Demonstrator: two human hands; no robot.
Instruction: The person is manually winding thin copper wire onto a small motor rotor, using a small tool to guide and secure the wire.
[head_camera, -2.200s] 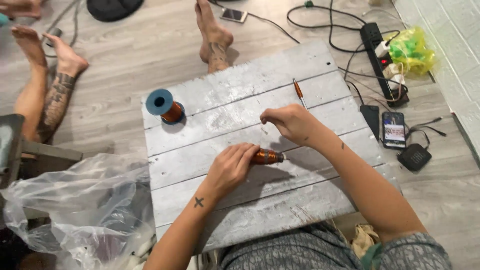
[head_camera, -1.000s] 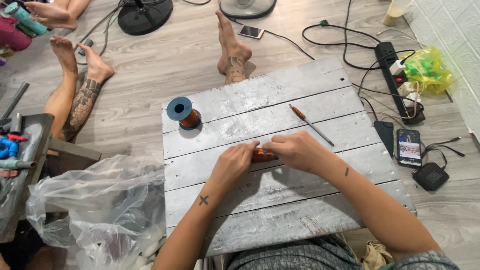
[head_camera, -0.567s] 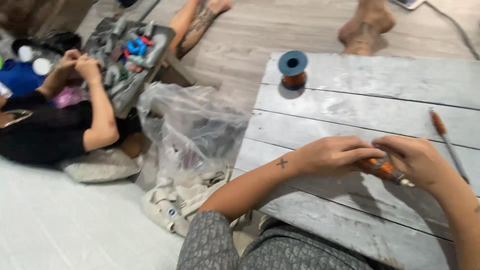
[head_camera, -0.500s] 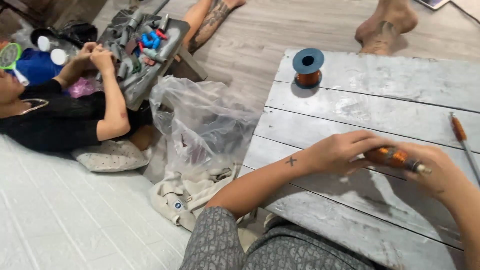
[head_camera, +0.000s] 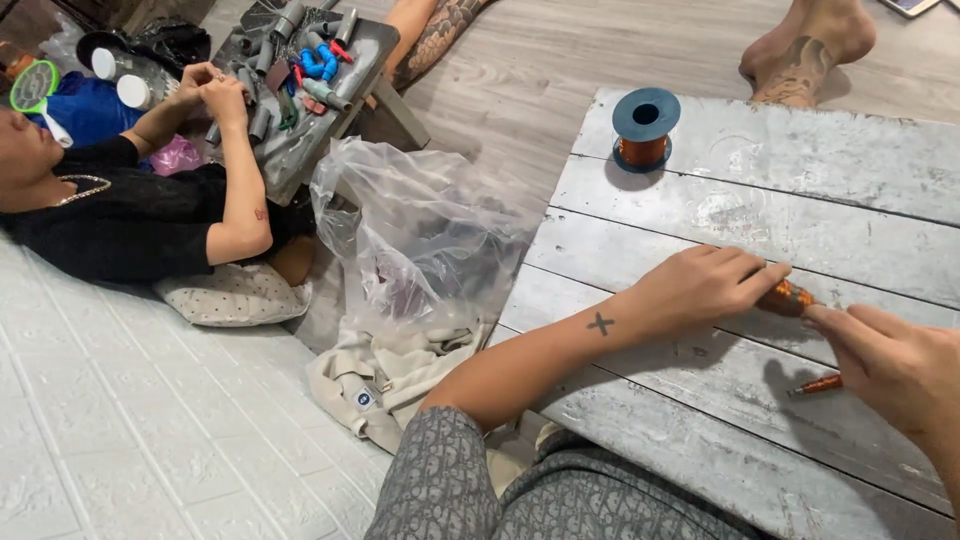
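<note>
At the 9 o'clock side a lying person (head_camera: 120, 200) works over a tray of grey parts (head_camera: 290, 110); a clear plastic bag (head_camera: 420, 240) sits beside the grey plank bench (head_camera: 800, 180). A copper wire spool (head_camera: 645, 125) stands at the bench's 12 o'clock. The left hand (head_camera: 700, 290) pinches one end of a small copper-wound coil (head_camera: 790, 298) with its grip. The coil's long axis runs from 10 to 4 o'clock and points toward the right hand (head_camera: 890, 365), whose fingers touch its other end; this grip I cannot tell. A thin copper-coloured rod (head_camera: 820, 384) lies just below.

Weathered grey plank counter (head_camera: 820, 180) sitting low on wood floor (head_camera: 520, 90), blue-capped copper wire spool (head_camera: 645, 128) standing near its far edge, small copper-wound piece (head_camera: 818, 385) lying near front.
</note>
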